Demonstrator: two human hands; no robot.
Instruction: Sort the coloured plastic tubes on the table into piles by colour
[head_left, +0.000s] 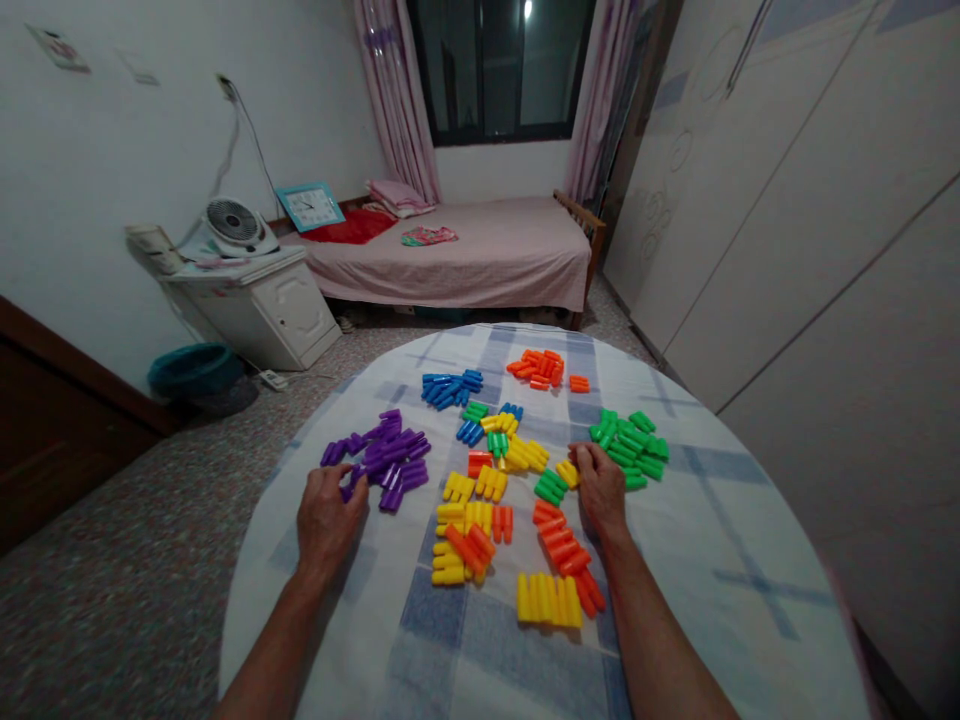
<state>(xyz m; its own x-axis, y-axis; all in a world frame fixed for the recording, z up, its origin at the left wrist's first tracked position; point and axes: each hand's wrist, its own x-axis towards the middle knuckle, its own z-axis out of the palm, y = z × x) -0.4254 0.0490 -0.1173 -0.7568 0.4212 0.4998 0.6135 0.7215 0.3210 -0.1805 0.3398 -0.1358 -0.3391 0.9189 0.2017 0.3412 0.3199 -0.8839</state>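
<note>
My left hand (330,515) is at the near left edge of a loose pile of purple plastic building pieces (394,450). Its thumb and fingers are closed round a purple piece (347,492). On the other side, my right hand (602,485) pinches a small yellow piece (568,473) that touches green pieces (550,487). Between the hands lies a joined shape of yellow pieces (526,455), with green, blue and orange ones among them. Orange pieces (562,545) run down beside my right wrist to a yellow row (550,600).
A checked cloth covers the round table (712,560). Farther back are blue pieces (450,388) and orange pieces (538,367); a green pile (630,448) lies right of my right hand. Beyond stand a bed (480,250), a white cabinet (277,310) and a wardrobe (787,200).
</note>
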